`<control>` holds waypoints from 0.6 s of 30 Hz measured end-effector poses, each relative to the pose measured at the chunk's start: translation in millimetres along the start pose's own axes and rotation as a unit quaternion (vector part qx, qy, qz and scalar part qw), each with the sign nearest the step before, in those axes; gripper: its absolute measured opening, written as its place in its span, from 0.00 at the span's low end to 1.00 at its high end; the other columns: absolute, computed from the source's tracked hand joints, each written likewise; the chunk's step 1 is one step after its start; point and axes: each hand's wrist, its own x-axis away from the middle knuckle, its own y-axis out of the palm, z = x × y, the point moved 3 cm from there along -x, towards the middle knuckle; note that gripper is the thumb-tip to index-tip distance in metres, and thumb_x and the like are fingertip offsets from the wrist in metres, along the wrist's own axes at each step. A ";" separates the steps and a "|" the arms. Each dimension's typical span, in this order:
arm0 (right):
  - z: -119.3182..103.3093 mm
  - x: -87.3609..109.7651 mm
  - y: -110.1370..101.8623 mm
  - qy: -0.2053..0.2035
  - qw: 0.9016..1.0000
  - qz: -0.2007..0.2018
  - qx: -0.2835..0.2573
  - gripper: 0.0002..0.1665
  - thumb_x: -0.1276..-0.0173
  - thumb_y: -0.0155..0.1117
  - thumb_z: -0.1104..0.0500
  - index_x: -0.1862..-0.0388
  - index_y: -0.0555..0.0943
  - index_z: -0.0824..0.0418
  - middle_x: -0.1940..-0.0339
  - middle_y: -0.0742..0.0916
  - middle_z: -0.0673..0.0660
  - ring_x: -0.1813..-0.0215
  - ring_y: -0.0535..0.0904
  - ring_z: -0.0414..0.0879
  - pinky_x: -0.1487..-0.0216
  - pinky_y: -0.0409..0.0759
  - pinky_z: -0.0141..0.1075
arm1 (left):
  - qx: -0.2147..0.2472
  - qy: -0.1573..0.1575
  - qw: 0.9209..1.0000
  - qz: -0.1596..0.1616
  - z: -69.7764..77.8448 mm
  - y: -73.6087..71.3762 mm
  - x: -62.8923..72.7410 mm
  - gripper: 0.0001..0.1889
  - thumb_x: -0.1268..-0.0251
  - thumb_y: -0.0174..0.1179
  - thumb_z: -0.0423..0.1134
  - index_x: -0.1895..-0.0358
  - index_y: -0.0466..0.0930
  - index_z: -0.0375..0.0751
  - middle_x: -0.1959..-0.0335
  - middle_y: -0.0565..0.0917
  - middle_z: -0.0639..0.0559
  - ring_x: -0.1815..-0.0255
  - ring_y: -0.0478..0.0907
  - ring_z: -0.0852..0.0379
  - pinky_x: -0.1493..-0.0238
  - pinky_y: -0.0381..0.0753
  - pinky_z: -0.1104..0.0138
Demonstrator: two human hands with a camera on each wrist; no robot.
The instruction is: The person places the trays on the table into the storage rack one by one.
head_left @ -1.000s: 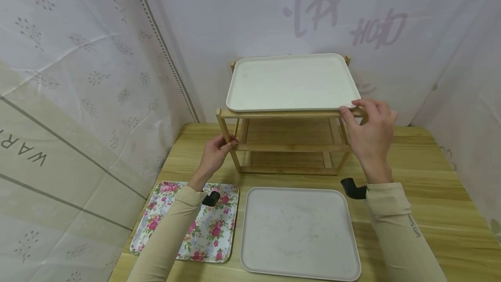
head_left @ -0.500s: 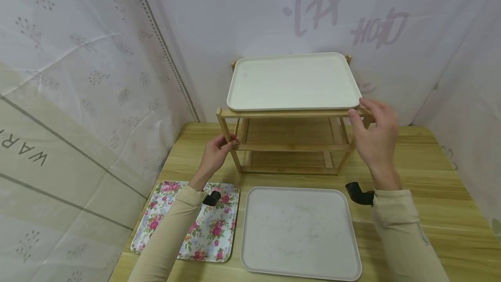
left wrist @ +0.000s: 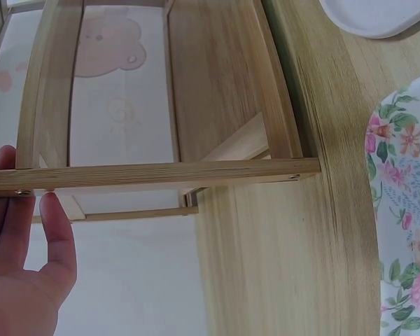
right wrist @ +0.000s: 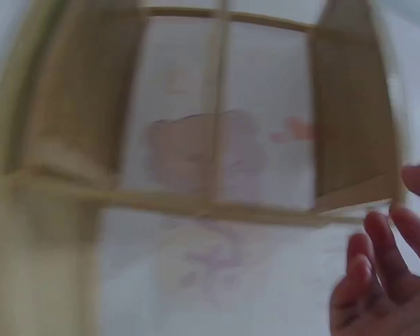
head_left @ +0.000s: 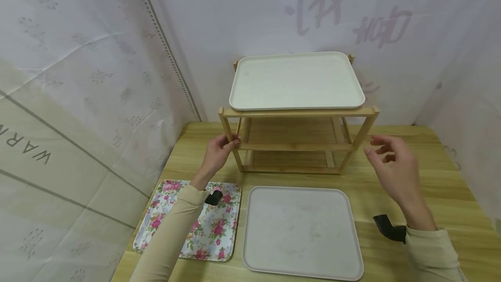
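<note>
A wooden shelf rack stands at the back of the table, with a white tray lying on its top. My left hand holds the rack's front left leg about halfway up. In the left wrist view, thumb and fingers lie on opposite sides of that leg. Off to the right of the rack, my right hand hangs in the air, holding nothing, its fingers loosely bent. The right wrist view is blurred; it shows the rack's side beyond the fingers.
In front of the rack lies a greyish white tray. A flowered tray is to its left, partly under my left forearm. Patterned cloth surrounds the wooden table at the back and sides.
My right hand has left the white tray's front right corner and moved down and to the right. My left hand has kept its hold on the rack's leg.
</note>
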 end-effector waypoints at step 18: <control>109.3 134.5 25.1 0.182 0.943 -0.273 0.055 0.14 0.34 0.65 0.58 0.54 0.81 0.67 0.68 0.85 0.52 0.71 0.73 0.28 0.70 0.75 0.27 | -0.012 0.013 1.000 0.014 -32.3 -0.7 -12.7 0.13 0.33 0.61 0.35 0.51 0.80 0.30 0.53 0.84 0.33 0.49 0.82 0.41 0.45 0.81 0.52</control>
